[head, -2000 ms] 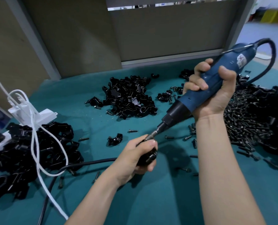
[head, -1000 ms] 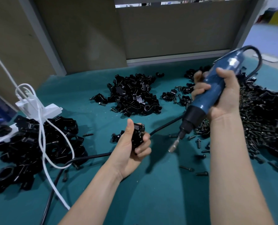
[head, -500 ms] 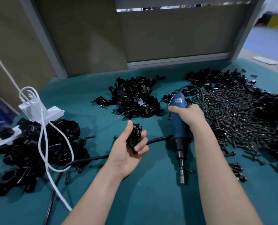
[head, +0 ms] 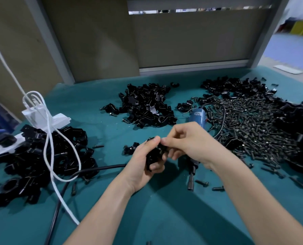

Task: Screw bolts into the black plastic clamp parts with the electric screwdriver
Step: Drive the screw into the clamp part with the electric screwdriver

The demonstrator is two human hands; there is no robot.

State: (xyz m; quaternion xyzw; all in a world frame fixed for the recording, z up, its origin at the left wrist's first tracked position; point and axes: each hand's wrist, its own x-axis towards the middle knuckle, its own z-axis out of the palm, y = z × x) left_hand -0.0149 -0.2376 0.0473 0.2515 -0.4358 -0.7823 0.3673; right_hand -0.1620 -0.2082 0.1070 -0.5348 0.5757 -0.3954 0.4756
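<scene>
At the far left of the green table (head: pixel 111 218), I see a heap of black clamps (head: pixel 41 152) under a looped white cable (head: pixel 48 138). Moving right, the left hand (head: pixel 140 167) is curled round one black clamp part (head: pixel 154 156) and holds it up off the table near the middle of my view, thumb on top and fingers wrapped beneath. The right hand (head: pixel 187 144) meets it from the other side, fingers bent in, thumb and forefinger pinching at the part's upper edge. I cannot tell whether a bolt sits between those fingertips.

Behind and below that hand the electric screwdriver (head: pixel 198 115) lies flat on the table with nobody holding it, bit end (head: pixel 191 183) towards me and a few loose bolts (head: pixel 202 183) just beside it. Further right spreads the big bolt pile (head: pixel 253 124).

I judge this as the set-up step, with both hands on the part to seat or align it and no driving under way. The next move, as I read it, needs a bolt started square in its hole. Then the right hand lets go and takes up the screwdriver while the left keeps the part steady
</scene>
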